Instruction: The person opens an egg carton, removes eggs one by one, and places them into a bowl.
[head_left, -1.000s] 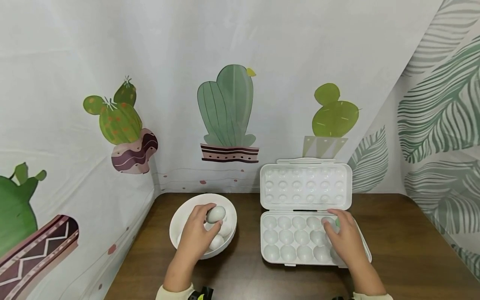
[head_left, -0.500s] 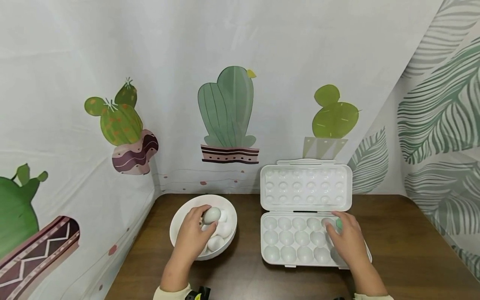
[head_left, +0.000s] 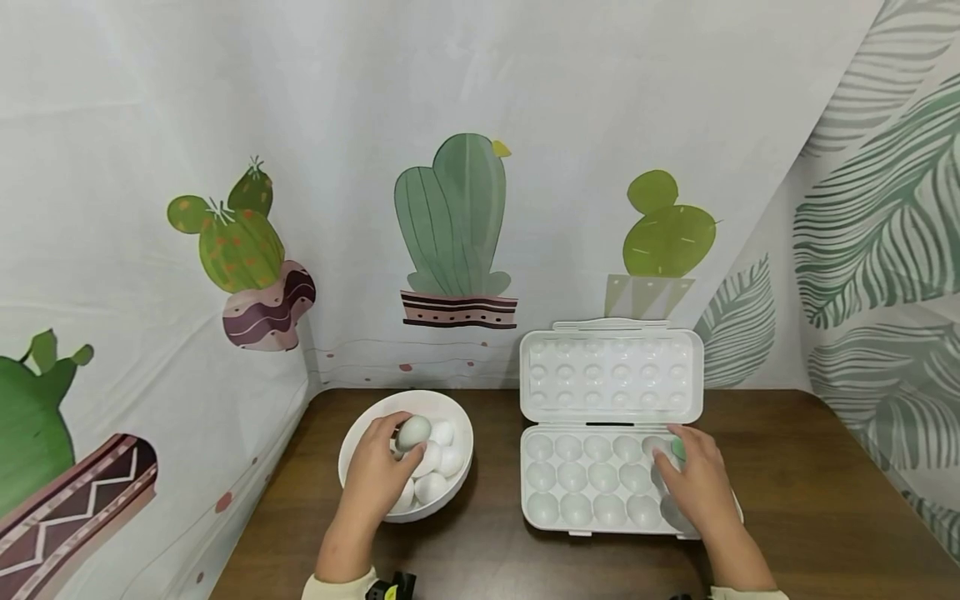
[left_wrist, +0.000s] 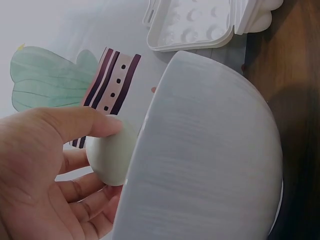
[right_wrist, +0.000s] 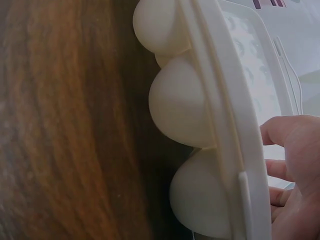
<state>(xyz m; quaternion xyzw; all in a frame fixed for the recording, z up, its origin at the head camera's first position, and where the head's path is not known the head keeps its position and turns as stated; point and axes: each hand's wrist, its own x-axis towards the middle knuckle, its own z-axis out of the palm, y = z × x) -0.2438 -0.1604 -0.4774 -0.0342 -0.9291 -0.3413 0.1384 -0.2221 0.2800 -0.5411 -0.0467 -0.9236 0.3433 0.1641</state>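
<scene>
My left hand [head_left: 378, 467] pinches a pale green egg [head_left: 413, 433] between thumb and fingers above the white bowl [head_left: 352, 429]. In the left wrist view the thumb lies on top of the egg [left_wrist: 112, 152], beside the bowl's outer wall [left_wrist: 200, 150]. Several white eggs [head_left: 430, 488] lie in the bowl. At the right end of an opened white egg tray [head_left: 577, 523], my right hand [head_left: 697, 479] reaches over the back corner slots. A small green patch [head_left: 678, 447] shows between its thumb and fingers. The tray's rim hides the right fingertips in the right wrist view.
The tray's dimpled lid [head_left: 611, 375] stands raised behind it. Both tray and bowl sit on a brown wooden table [head_left: 495, 558]. A white cloth wall printed with cacti [head_left: 457, 217] rises directly behind the table.
My left hand has drawn the pale green egg a little to the left over the bowl, so more white eggs show. The right hand has barely moved.
</scene>
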